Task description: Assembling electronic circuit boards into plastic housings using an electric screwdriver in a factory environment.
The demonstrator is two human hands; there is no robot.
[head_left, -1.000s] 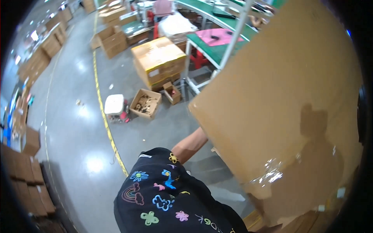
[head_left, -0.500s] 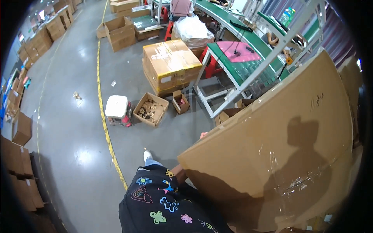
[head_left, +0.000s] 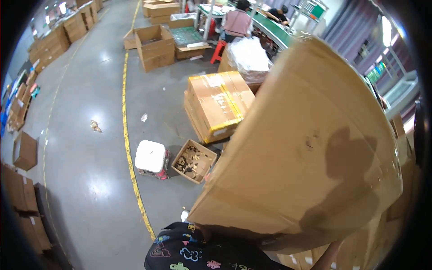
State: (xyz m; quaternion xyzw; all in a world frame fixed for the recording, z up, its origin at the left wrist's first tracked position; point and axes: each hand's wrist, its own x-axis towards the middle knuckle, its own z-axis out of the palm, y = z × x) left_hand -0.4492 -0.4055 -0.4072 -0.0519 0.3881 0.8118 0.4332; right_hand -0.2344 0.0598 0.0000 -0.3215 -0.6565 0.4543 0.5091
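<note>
Floor (head_left: 72, 166): grey, glossy, marked with a yellow line (head_left: 126, 101). Right of the line stand a white-topped object (head_left: 151, 156) and, just beside it, an open box (head_left: 212, 158) of dark and pale pieces. Farther back: stacked cartons (head_left: 216, 101), a large open carton (head_left: 156, 54), a red stool (head_left: 218, 51). A white scrap (head_left: 144, 117) lies right of the line, a brown scrap (head_left: 95, 126) left

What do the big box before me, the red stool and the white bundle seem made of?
Big box: probably cardboard, matte brown with folded edges; a glossy streak suggests clear tape. Red stool: likely plastic, judging by its even bright colour. White bundle: perhaps thin plastic film, since it looks crinkled and shiny.
</note>
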